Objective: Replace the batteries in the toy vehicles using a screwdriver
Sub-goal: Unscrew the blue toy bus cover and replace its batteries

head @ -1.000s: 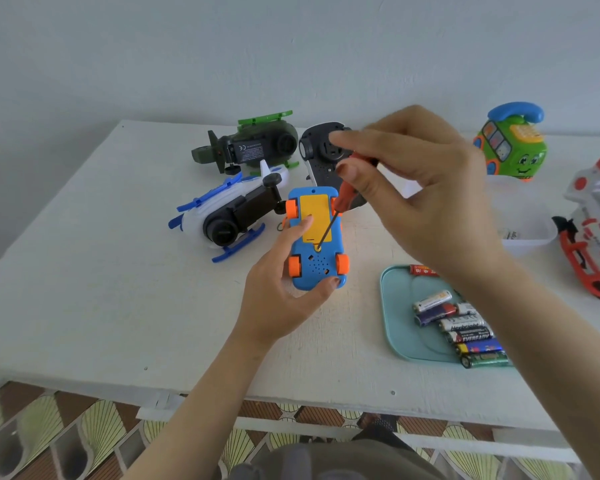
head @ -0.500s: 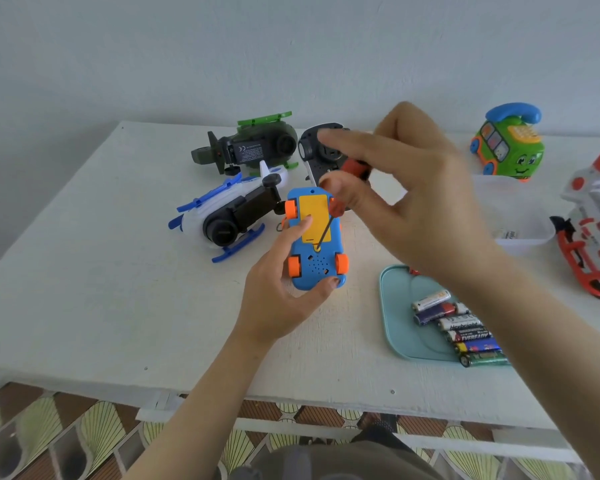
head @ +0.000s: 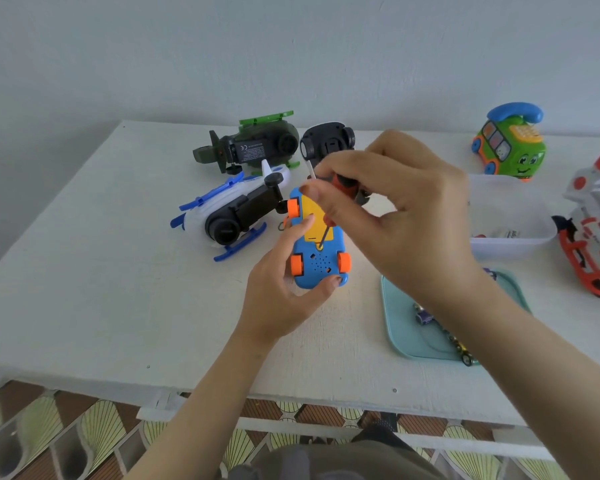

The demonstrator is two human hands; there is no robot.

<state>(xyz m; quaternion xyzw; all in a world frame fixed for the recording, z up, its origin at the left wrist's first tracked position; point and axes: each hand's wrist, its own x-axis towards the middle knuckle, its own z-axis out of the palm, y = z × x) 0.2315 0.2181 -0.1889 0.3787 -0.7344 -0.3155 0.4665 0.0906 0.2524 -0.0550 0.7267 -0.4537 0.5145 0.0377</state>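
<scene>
In the head view, our left hand (head: 278, 292) gripped the blue toy car (head: 321, 265), underside up, over the white table (head: 84, 271). Our right hand (head: 406, 216) pinched the screwdriver (head: 345, 184), its tip at the near end of the yellow battery cover (head: 310, 209). Batteries (head: 425, 317) lay on the teal tray (head: 395, 306) nearby.

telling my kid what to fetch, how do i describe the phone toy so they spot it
Follow the back edge of the white table to the right, behind the clear tub. The phone toy there is a smiling green bus; only it carries a blue handset on top.
</scene>
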